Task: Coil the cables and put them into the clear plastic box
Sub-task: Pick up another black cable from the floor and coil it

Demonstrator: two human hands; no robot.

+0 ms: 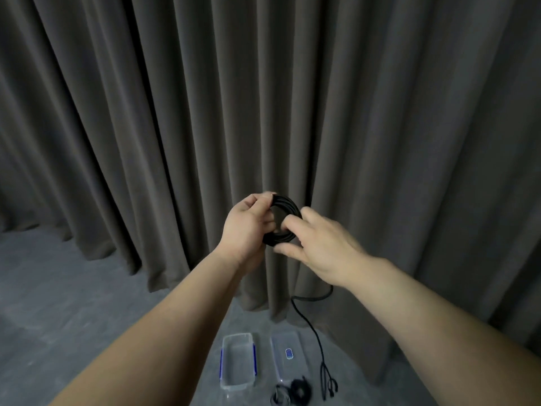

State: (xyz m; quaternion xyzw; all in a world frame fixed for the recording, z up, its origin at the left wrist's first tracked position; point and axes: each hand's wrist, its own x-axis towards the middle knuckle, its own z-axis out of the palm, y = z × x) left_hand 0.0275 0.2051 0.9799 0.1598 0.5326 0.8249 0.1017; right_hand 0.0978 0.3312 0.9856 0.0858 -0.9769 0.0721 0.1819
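left hand gripping the black cable coil | right hand pinching its rim | clear box open on floor, lid beside it

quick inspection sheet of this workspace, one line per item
surface: grey floor, things lie on it
job's things: clear plastic box open, nothing seen inside; its lid lies beside it
clutter: nothing seen
grippers: left hand grips the black cable coil; right hand pinches the coil
cables: loose tail hangs from the coil to the floor, ending in several plugs; two coiled cables lie near the lid
surroundings: grey curtain behind
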